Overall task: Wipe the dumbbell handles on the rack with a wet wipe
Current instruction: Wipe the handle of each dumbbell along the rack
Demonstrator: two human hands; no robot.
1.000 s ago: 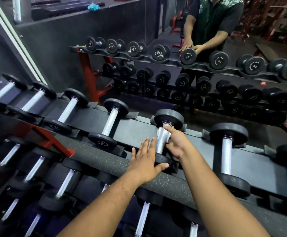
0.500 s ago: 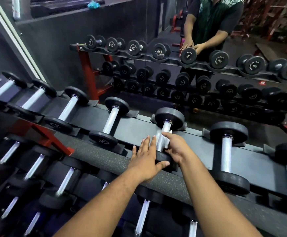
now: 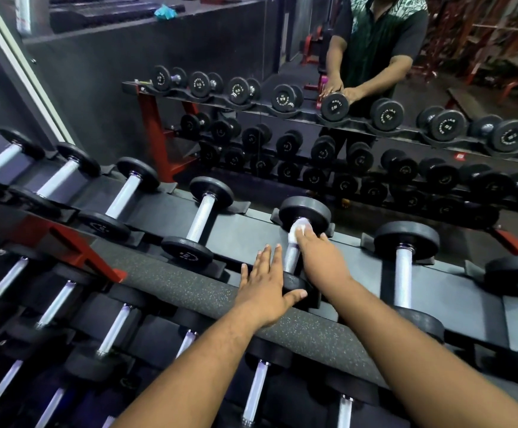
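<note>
The left hand [image 3: 263, 288] lies flat on the dumbbell's [image 3: 294, 257] near weight, fingers straight, thumb spread. Just right of it, the right hand [image 3: 319, 257] curls round the white wet wipe [image 3: 299, 228] — pressed against the handle's far end, on the rack's [image 3: 245, 233] top tier.

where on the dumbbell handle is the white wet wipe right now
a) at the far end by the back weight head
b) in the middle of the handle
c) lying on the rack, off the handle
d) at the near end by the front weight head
a: the right hand holds the white wet wipe around the silver knurled dumbbell handle right against the far black round weight head, leaving the handle bare below.
</note>
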